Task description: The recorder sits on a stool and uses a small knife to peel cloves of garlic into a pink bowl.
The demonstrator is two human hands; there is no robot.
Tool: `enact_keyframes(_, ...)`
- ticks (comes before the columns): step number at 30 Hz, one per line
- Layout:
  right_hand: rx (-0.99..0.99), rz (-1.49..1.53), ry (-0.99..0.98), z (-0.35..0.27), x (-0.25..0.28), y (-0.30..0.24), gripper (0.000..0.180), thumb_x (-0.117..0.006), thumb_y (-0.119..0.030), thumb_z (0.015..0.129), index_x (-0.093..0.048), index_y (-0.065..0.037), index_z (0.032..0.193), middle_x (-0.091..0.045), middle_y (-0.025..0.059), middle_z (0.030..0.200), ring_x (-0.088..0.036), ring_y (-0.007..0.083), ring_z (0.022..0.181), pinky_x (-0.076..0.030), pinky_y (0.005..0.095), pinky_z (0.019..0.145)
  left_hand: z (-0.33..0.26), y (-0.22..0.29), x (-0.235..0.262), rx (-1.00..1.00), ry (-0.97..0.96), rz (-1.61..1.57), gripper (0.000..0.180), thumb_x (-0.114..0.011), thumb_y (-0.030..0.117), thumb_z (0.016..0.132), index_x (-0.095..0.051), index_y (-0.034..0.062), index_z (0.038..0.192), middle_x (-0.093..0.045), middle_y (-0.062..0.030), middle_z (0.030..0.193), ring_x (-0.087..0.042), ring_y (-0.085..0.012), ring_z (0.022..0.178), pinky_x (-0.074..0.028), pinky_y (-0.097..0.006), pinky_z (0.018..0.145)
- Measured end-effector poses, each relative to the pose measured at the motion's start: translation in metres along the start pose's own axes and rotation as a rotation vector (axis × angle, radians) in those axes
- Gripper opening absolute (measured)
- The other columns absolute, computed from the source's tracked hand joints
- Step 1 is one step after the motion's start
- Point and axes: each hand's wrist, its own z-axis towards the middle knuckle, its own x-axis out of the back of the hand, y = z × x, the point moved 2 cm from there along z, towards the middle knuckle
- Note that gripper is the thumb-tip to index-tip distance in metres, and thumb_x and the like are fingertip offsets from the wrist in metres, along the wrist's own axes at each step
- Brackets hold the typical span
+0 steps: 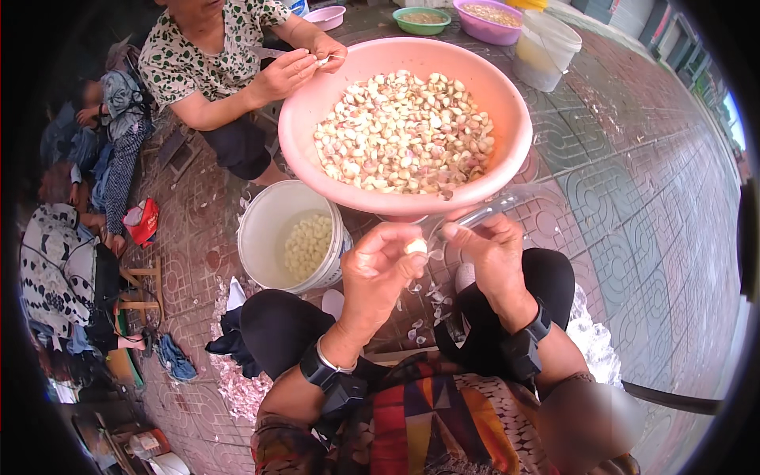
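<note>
Over the near edge of a large pink basin, my left hand (pixel 375 273) pinches a pale, peeled-looking garlic clove (pixel 416 247) between thumb and fingers. My right hand (pixel 492 257) is close beside it, thumb and fingers closed together. A clear, shiny curved shape (pixel 484 209) shows at the right fingertips; I cannot tell what it is. A thin bit of skin (pixel 437 253) shows between the two hands. The pink basin (pixel 518 142) holds a heap of garlic cloves (pixel 404 131), many with purplish skin. Left of my hands, a white bucket (pixel 252 237) contains peeled cloves (pixel 309 245) in liquid.
Across the basin a person's hands (pixel 297 70) work on a small piece. Green (pixel 421 28) and purple (pixel 507 36) basins and a translucent bucket (pixel 545 51) stand behind. Peelings (pixel 245 394) litter the paving on the left. A wooden stool (pixel 142 289) and people sit farther left.
</note>
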Motion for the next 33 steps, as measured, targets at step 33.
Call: enact_keyframes(33, 0.24, -0.088, -0.165, -0.016, -0.004, -0.019, 0.023, -0.068, -0.002, 0.071, -0.06, 0.002, 0.091, -0.058, 0.0098, 0.093, -0.055, 0.0163, 0.087, -0.044, 0.0264, 0.075, -0.002, -0.014, 0.008, 0.434, -0.086, -0.671, 0.035, -0.061, 0.009, 0.078, -0.05, 0.0032, 0.111, -0.054, -0.0032, 0.089, -0.052, -0.0119, 0.072, -0.041, -0.02, 0.059)
